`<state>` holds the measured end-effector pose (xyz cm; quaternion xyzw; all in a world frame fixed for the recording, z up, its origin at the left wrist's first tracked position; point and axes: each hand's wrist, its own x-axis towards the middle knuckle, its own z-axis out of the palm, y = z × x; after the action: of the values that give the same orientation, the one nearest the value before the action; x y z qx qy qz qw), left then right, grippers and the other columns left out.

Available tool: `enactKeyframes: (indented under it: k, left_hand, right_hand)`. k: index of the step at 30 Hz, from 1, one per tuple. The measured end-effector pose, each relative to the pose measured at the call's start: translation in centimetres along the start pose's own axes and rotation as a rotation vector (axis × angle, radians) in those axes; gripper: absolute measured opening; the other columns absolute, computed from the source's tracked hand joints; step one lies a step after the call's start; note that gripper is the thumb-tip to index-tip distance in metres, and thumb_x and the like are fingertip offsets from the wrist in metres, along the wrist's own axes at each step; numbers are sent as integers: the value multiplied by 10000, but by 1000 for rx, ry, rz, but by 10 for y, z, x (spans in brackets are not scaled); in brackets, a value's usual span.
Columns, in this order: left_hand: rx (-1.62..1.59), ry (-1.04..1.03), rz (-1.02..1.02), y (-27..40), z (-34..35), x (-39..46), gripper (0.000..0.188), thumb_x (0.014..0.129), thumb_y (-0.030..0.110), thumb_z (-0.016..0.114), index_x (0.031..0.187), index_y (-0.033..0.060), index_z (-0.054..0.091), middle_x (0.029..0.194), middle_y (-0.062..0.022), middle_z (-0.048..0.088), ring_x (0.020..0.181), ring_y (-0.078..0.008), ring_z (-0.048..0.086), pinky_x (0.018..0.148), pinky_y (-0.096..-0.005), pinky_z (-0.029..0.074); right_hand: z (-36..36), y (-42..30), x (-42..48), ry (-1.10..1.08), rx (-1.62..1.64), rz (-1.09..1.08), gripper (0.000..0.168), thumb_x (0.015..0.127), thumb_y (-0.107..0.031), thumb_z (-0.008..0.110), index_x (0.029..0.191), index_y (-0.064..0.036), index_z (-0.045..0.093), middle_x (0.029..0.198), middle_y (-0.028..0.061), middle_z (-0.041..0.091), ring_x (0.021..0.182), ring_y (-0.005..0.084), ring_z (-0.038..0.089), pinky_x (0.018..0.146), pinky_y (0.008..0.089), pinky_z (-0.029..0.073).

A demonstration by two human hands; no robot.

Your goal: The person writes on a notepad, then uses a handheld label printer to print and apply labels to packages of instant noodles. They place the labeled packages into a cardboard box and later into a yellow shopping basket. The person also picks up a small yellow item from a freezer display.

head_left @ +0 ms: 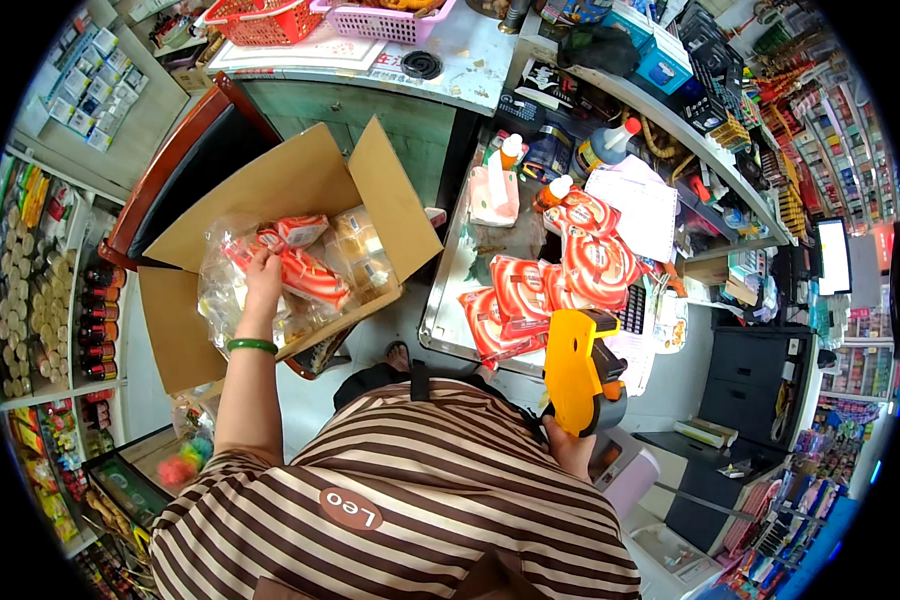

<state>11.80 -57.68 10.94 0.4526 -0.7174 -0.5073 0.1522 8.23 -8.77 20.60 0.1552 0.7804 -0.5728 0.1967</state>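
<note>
My left hand reaches into an open cardboard box, its fingers bent around a red-and-white packet. More such packets lie beside it over a crumpled clear plastic bag. Clear-wrapped yellowish packs fill the box's right side. At my right side, my right hand grips a yellow-and-black hand-held dispenser from below. Just beyond that tool, several red-and-white swirl-patterned packets are piled on a metal-edged table.
A tissue pack, a blue bottle with a red cap and papers share the table. Behind the box stand a wooden-framed chair and a counter with baskets. Stocked shelves line the left.
</note>
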Motion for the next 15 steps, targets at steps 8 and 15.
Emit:
enactKeyframes:
  k: [8,15]
  left_hand:
    - [-1015,-509,268,140,8,-52,70,808,124,395,829,58,405,1121,-214,495,974,-248,513,862,-363,407]
    - [-1176,-714,155,192,100,-76,52,830,124,379,849,79,395,1019,-250,534,963,-329,527,856,-402,434]
  right_hand:
    - [-17,-17,2,-156,-108,-299,259,728,-40,616,968,-10,520,833,42,555,740,159,528,673,274,422]
    - [-15,-42,-2,-234,-127,-556,235,690,-70,655,893,-11,551,784,63,561,713,181,555,635,285,441]
